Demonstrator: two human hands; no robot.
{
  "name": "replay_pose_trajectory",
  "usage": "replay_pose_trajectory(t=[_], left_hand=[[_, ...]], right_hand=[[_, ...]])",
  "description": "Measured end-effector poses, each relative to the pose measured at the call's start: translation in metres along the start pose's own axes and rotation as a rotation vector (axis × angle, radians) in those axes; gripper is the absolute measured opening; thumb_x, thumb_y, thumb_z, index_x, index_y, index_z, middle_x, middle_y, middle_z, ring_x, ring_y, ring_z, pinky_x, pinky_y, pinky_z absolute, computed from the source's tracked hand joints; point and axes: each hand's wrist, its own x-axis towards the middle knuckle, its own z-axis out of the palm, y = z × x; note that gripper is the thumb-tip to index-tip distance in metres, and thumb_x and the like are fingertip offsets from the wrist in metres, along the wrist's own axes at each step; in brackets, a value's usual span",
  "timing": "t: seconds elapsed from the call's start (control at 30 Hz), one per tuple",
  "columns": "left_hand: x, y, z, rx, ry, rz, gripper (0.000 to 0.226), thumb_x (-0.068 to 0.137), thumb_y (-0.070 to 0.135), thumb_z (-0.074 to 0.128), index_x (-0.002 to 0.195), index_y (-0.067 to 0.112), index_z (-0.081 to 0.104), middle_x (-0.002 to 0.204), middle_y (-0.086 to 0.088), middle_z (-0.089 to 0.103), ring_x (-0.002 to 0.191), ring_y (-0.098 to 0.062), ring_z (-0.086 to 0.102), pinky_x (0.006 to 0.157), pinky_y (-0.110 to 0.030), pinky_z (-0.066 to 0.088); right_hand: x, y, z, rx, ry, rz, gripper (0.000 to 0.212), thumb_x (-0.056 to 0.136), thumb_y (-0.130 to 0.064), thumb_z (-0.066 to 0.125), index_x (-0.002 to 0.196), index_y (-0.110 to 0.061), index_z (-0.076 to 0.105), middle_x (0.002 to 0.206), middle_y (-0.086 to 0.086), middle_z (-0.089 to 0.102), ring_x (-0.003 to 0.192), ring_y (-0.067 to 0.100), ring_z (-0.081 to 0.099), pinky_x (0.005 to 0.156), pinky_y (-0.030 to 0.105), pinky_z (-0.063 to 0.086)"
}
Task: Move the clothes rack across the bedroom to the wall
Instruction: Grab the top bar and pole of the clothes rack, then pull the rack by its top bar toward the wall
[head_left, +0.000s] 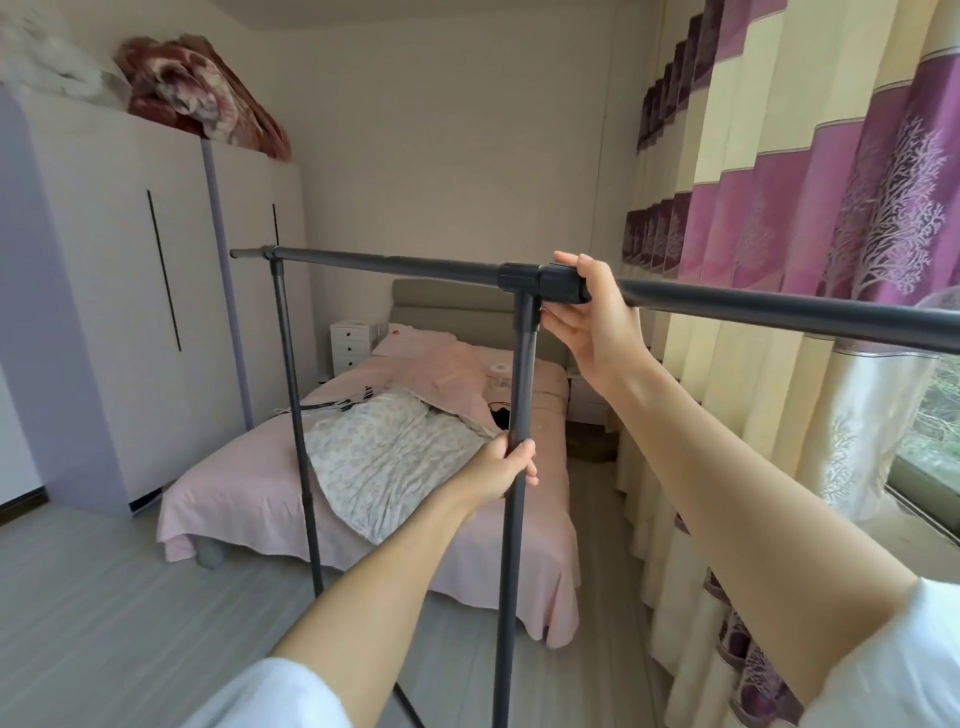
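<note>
The clothes rack (395, 263) is a bare dark grey tube frame with a long top bar and two upright poles, standing in front of the bed. My left hand (501, 470) is wrapped around the nearer upright pole at about mid height. My right hand (592, 312) grips the top bar just right of the T-joint where that pole meets it. No clothes hang on the rack. The far upright (291, 395) reaches down to the floor beside the bed. The rack's feet are mostly out of view.
A bed (249, 499) with pink sheets and a floral quilt (384, 462) fills the middle. A white wardrobe (119, 291) lines the left wall, blankets on top. Purple and cream curtains (779, 208) hang on the right by a window. Grey floor (104, 597) lies at the left.
</note>
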Motion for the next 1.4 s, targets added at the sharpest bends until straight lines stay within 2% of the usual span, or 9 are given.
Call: replay_pose_trajectory(t=[0.13,0.23,0.4,0.53,0.77,0.93,1.03,1.17,1.4], left_hand=[[0.002,-0.009,0.002,0.163,0.142,0.054,0.044,0.097,0.028,0.034,0.121,-0.007,0.040,0.079,-0.002,0.055,0.088,-0.020,0.062,0.104,-0.039,0.039],[-0.002,-0.014,-0.008,0.167,0.218,0.069,0.027,0.097,0.026,0.035,0.106,0.002,0.045,0.072,0.002,0.052,0.072,-0.011,0.057,0.077,-0.024,0.040],[-0.018,-0.025,-0.056,0.220,0.329,0.034,0.018,0.096,0.027,0.035,0.097,0.011,0.040,0.076,0.001,0.053,0.073,-0.013,0.056,0.064,-0.017,0.040],[-0.038,-0.037,-0.105,0.223,0.448,-0.023,0.017,0.096,0.024,0.035,0.097,0.008,0.040,0.076,0.000,0.051,0.079,-0.020,0.055,0.078,-0.029,0.044],[-0.064,-0.067,-0.192,0.229,0.633,-0.137,0.021,0.095,0.030,0.037,0.098,0.010,0.042,0.094,-0.009,0.057,0.082,-0.019,0.058,0.073,-0.028,0.042],[-0.068,-0.081,-0.267,0.532,0.627,-0.199,0.030,0.093,0.039,0.041,0.095,0.010,0.048,0.101,-0.008,0.060,0.092,-0.024,0.054,0.076,-0.032,0.039],[-0.075,-0.071,-0.329,0.729,0.683,-0.129,0.040,0.087,0.044,0.051,0.109,0.010,0.050,0.118,-0.010,0.054,0.109,-0.025,0.051,0.090,-0.036,0.043],[-0.081,-0.029,-0.399,1.022,1.049,0.144,0.058,0.080,0.049,0.057,0.124,0.014,0.041,0.128,-0.012,0.044,0.120,-0.029,0.039,0.093,-0.039,0.038],[-0.037,0.012,-0.496,1.322,0.897,-0.009,0.076,0.083,0.066,0.030,0.145,0.029,0.006,0.158,-0.004,0.010,0.145,-0.028,-0.010,0.112,-0.060,-0.005]], right_hand=[[0.003,0.007,0.002,0.006,-0.076,-0.005,0.016,0.092,-0.021,0.049,0.096,-0.020,0.065,0.117,0.010,0.054,0.114,0.026,0.056,0.104,0.039,0.044],[0.006,0.015,0.012,0.029,-0.116,0.013,0.018,0.091,-0.021,0.051,0.101,-0.017,0.064,0.119,0.013,0.053,0.114,0.027,0.057,0.103,0.039,0.046],[0.011,0.035,0.055,0.069,-0.284,0.070,0.022,0.089,-0.027,0.053,0.103,-0.018,0.067,0.114,0.008,0.058,0.112,0.024,0.060,0.103,0.038,0.045],[0.014,0.057,0.103,0.118,-0.415,0.148,0.032,0.090,-0.034,0.053,0.116,-0.018,0.062,0.123,0.008,0.058,0.111,0.019,0.061,0.098,0.029,0.048],[0.019,0.103,0.178,0.116,-0.447,0.204,0.041,0.090,-0.039,0.054,0.123,-0.015,0.055,0.116,0.004,0.066,0.106,0.017,0.065,0.096,0.031,0.047],[0.039,0.138,0.240,0.176,-0.413,0.226,0.035,0.093,-0.037,0.048,0.114,-0.009,0.053,0.126,0.013,0.061,0.109,0.020,0.063,0.087,0.029,0.048],[0.057,0.160,0.274,0.226,-0.360,0.204,0.045,0.095,-0.036,0.045,0.124,-0.002,0.045,0.127,0.015,0.060,0.106,0.021,0.064,0.092,0.030,0.048],[0.084,0.180,0.306,0.237,-0.353,0.188,0.052,0.095,-0.037,0.044,0.125,0.005,0.046,0.123,0.021,0.061,0.105,0.024,0.065,0.090,0.029,0.049],[0.123,0.219,0.339,0.218,-0.320,0.208,0.054,0.097,-0.042,0.036,0.119,0.006,0.050,0.122,0.022,0.062,0.106,0.024,0.064,0.093,0.034,0.048]])
